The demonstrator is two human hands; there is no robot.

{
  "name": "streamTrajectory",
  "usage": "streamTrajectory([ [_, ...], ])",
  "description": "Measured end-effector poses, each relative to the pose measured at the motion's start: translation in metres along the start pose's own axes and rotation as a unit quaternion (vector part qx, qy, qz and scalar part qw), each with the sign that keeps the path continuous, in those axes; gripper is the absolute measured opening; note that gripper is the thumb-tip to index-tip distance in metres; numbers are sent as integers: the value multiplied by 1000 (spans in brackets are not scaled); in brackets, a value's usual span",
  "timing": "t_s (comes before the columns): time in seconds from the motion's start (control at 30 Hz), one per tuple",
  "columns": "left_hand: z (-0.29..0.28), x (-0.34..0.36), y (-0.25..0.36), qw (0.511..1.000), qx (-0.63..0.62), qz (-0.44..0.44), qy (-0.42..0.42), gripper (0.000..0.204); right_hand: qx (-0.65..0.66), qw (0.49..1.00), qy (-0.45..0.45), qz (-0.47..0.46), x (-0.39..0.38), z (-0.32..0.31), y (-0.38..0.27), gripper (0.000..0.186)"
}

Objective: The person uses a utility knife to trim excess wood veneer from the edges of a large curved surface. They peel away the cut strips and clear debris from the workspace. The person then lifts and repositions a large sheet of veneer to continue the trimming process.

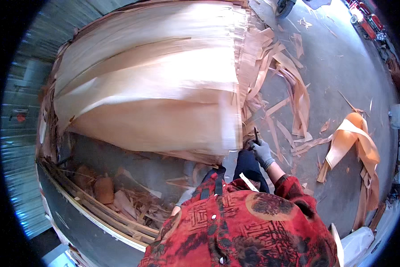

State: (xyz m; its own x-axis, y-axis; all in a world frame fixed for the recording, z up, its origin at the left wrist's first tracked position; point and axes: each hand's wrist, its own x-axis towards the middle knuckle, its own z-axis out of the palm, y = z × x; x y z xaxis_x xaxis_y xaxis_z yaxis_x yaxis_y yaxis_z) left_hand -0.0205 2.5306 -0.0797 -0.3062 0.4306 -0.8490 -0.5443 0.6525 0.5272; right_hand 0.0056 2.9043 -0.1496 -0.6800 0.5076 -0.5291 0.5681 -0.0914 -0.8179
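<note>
A large stack of thin wood veneer sheets (164,89) lies in front of me, pale on top with wavy, lifted layers. My right hand (264,154), in a grey glove, is closed around a slim dark tool (256,135) that looks like a knife. It is at the stack's near right corner, and the tool points away from me. My left hand (186,196), also gloved, hangs low beside my body below the stack's near edge. My red patterned sleeve and body partly cover it, and its fingers do not show clearly.
Torn veneer strips (298,102) litter the grey floor along the stack's right side. Farther right lies a curled orange-brown veneer piece (355,133). Wooden rails (97,213) and scraps (124,202) lie at lower left. A wheel (284,8) stands at the far top.
</note>
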Motion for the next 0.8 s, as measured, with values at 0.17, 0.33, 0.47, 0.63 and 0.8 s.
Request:
streamTrajectory([
  [0.17, 25, 11, 27, 999, -14, -32, 22, 46, 16, 999, -41, -19, 82, 10, 5, 17],
  [0.33, 52, 39, 73, 994, -20, -89, 53, 46, -46, 999, 11, 10, 190, 12, -6, 21],
  [0.47, 69, 60, 113, 989, -17, -128, 68, 47, -41, 998, 34, 31, 257, 22, -8, 26],
  [0.63, 82, 79, 144, 987, 9, -141, 78, 48, -53, 995, 27, 78, 297, 52, 13, 30],
  [0.8, 71, 116, 153, 981, 123, -82, 128, 49, -1, 998, 54, 41, 282, 70, 17, 23],
])
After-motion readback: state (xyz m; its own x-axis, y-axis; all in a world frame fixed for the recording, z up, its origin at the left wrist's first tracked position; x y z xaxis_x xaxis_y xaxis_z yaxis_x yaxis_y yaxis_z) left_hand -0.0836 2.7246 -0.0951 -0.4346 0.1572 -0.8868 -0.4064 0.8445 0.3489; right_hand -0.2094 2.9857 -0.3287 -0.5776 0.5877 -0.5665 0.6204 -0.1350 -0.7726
